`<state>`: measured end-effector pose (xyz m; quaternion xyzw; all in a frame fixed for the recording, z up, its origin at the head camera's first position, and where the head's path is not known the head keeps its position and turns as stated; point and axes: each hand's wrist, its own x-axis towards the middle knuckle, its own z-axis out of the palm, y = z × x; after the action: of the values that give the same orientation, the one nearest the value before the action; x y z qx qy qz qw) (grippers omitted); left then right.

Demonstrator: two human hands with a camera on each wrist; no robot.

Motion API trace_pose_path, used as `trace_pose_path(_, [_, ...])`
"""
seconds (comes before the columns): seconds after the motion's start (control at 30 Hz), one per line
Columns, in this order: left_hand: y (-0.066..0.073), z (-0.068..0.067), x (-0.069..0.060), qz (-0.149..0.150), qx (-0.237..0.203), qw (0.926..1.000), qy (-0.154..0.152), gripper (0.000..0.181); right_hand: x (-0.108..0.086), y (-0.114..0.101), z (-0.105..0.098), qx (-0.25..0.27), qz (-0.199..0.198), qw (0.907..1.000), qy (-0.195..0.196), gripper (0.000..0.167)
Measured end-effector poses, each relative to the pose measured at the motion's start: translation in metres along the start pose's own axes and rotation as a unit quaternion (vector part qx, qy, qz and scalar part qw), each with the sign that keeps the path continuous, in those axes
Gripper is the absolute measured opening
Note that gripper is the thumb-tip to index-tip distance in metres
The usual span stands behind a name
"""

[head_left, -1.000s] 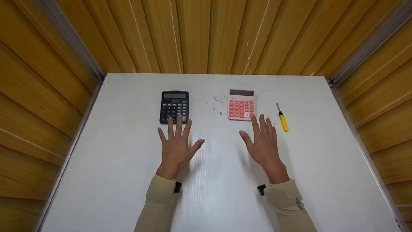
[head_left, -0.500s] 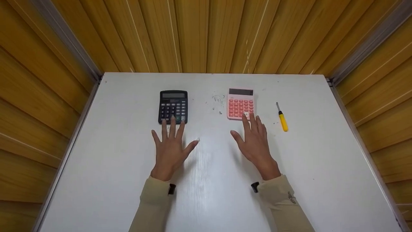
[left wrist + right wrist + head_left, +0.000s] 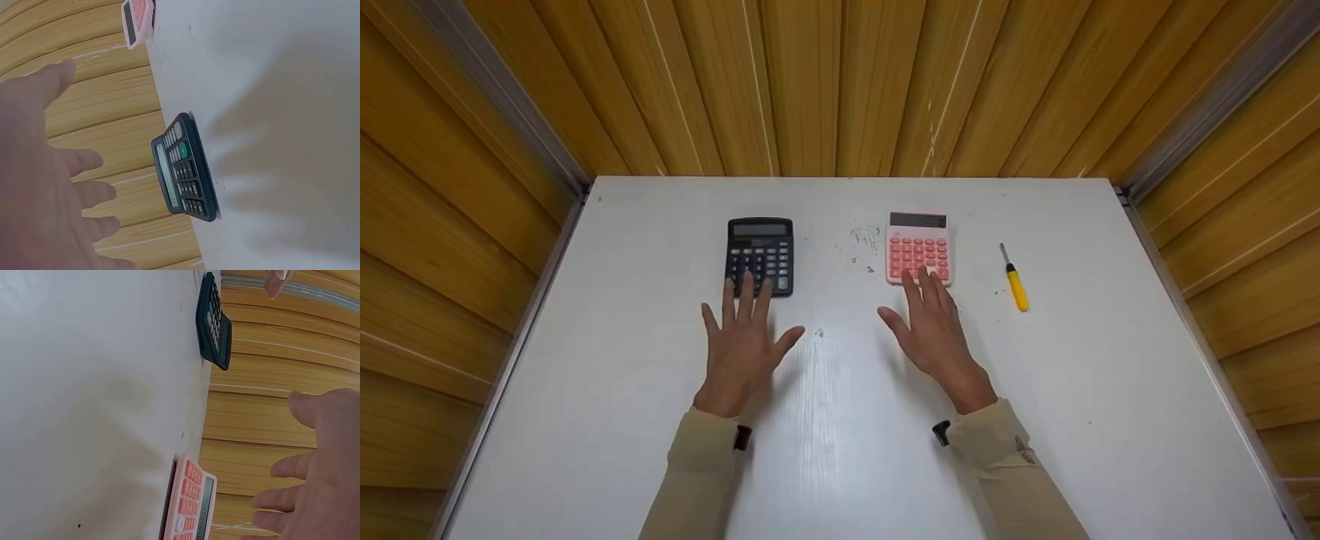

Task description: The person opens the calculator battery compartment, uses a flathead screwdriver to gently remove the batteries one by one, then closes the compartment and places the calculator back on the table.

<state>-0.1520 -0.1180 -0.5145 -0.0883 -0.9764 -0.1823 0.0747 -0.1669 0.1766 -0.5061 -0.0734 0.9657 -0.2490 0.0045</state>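
- In the head view, I am watching the left hand (image 3: 739, 345) hovering above the white table (image 3: 840, 435), empty, its fingers and thumb standing wide; from this angle its fingertips are overlapping the near keys of the black calculator (image 3: 760, 251).
- There too, I am seeing the right hand (image 3: 936, 334) hovering empty, its fingers lying narrower together, its thumb standing well out, its fingertips overlapping the near edge of the pink calculator (image 3: 918, 246).
- Both calculators are lying flat, well apart, their displays sitting at the far end; a yellow-handled screwdriver (image 3: 1014, 277) is lying right of the pink one.
- In the left wrist view, I am seeing the left fingers extending apart from the black calculator, with a broad shadow falling on the table.
- In the right wrist view, the right fingers are standing apart from the pink calculator, whose lower part is running out of frame.
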Motion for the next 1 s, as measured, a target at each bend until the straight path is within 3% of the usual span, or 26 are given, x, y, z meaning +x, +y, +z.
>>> trace_pose_path(0.23, [-0.008,-0.002,0.012,-0.01,0.015,0.9996,-0.022,0.095,0.008,-0.004,0.004,0.007,0.001,0.9996,-0.027,0.082])
trace_pose_path(0.53, [-0.024,0.008,0.021,-0.033,-0.016,0.998,-0.051,0.1,0.015,-0.012,0.012,0.03,-0.019,0.9975,-0.06,0.085])
trace_pose_path(1.0, [-0.049,0.023,0.026,-0.079,-0.069,0.9924,-0.065,0.101,0.026,-0.03,0.018,0.103,-0.043,0.9879,-0.108,0.085])
